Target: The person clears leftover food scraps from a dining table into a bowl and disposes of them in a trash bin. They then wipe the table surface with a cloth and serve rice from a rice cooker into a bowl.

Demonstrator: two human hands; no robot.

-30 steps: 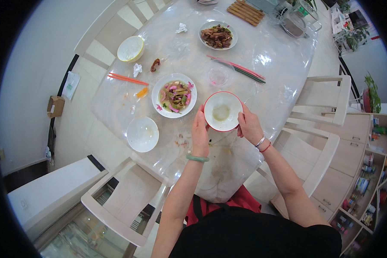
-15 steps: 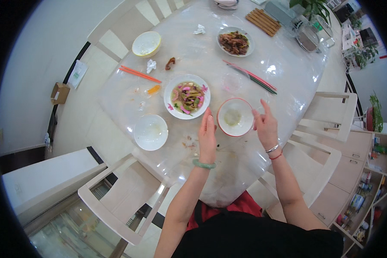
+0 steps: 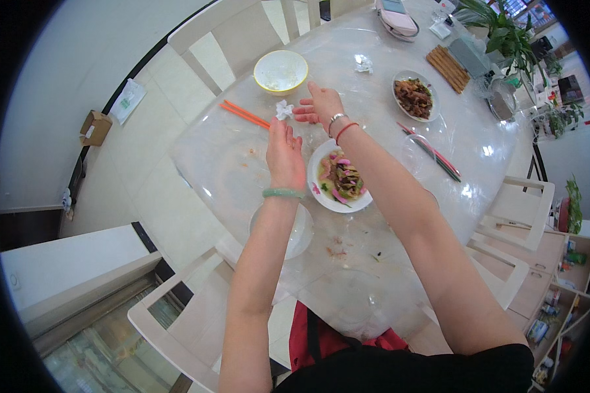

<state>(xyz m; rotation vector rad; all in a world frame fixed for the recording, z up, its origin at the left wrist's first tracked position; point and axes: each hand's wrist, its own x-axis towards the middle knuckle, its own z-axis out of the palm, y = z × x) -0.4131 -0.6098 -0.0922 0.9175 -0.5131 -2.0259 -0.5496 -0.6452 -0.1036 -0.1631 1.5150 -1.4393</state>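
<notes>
Just beyond the left fingertips (image 3: pixel 276 128): crumpled white tissue (image 3: pixel 284 110), lying on the desk (image 3: pixel 206 154), on the far side of the left grip (image 3: pixel 286 160) and to the left of the right grip (image 3: pixel 322 106).
Left grip: released, with nothing visible in it; fingers point away from the body, slightly apart.
Right grip: released, empty as far as shows; fingers spread and aimed left, toward the tissue.
Nearer hand: too close to call, since both sets of fingers end right beside the tissue; whether either touches it, I cannot tell.
Tissue's long axis: none clear, just an irregular wad.
Orange chopsticks (image 3: pixel 244 114): left of the tissue, slanting from upper left down to the right, their right ends meeting the left fingertips in view; contact is uncertain.
Yellow-rimmed bowl (image 3: pixel 287 61): upright, just beyond the tissue.
Flowered plate (image 3: pixel 347 207): nearer the body than the right grip, bearing food (image 3: pixel 341 175), partly covered by the right forearm (image 3: pixel 400 190).
White bowl (image 3: pixel 301 232): partly hidden beneath the left forearm (image 3: pixel 259 275).
</notes>
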